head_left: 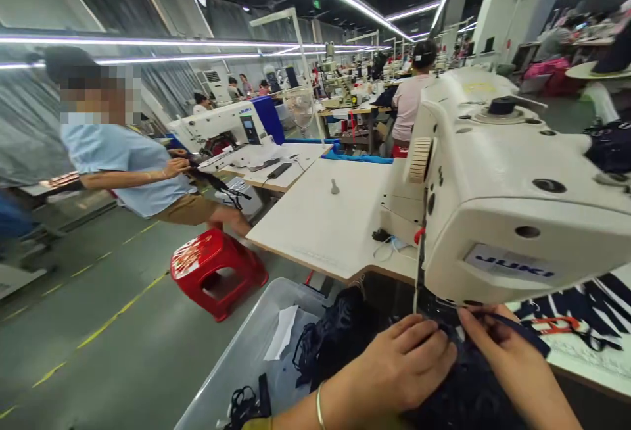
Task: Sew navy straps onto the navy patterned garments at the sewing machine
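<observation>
A white sewing machine [507,219] with a JUKI label fills the right side. Below its head, my left hand [409,358] has its fingers bent together on dark navy fabric [463,384], close to the needle area. My right hand [503,351] pinches a narrow navy strip [522,331] between thumb and fingers, just right of the left hand. The needle and the exact stitching spot are hidden by the machine head and my fingers. More dark fabric hangs beneath both hands.
A clear plastic bin [236,344] with dark lace pieces stands left of my hands. Orange-handled thread snips [557,325] and navy strips [586,305] lie on the right tabletop. A red stool [211,272] stands left; beyond, a co-worker [133,160] sits at another machine.
</observation>
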`<state>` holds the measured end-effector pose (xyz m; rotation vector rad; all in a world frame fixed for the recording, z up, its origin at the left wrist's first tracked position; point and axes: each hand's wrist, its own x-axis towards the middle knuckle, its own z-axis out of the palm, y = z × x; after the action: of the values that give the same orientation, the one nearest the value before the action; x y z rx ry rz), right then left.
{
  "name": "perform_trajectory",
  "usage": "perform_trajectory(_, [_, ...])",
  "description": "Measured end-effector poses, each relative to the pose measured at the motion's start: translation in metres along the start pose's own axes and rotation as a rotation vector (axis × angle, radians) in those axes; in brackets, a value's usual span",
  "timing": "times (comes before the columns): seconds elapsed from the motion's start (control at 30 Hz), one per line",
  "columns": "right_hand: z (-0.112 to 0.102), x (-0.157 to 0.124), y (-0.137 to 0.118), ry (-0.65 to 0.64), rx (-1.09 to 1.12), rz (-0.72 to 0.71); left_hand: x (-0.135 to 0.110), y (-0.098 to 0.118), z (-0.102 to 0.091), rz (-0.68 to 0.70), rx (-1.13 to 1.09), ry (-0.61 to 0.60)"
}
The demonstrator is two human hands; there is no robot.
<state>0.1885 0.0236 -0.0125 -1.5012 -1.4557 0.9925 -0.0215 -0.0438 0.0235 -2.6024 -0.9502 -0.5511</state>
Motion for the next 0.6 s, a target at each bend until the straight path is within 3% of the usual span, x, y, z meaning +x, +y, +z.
perform_trajectory(0.2, [0.005,-0.002,-0.009,-0.031,0.017,-0.049,-0.001,0.001,0.011,-0.018,-0.09,0.09])
perform_trajectory(0.4, [0.0,0.0,0.002,-0.102,0.025,-0.044,0.004,0.001,0.01,-0.032,-0.072,0.083])
perform_trajectory(0.6, [0.002,-0.001,-0.002,-0.129,0.133,0.017,0.008,0.0,0.006,-0.05,-0.155,0.09])
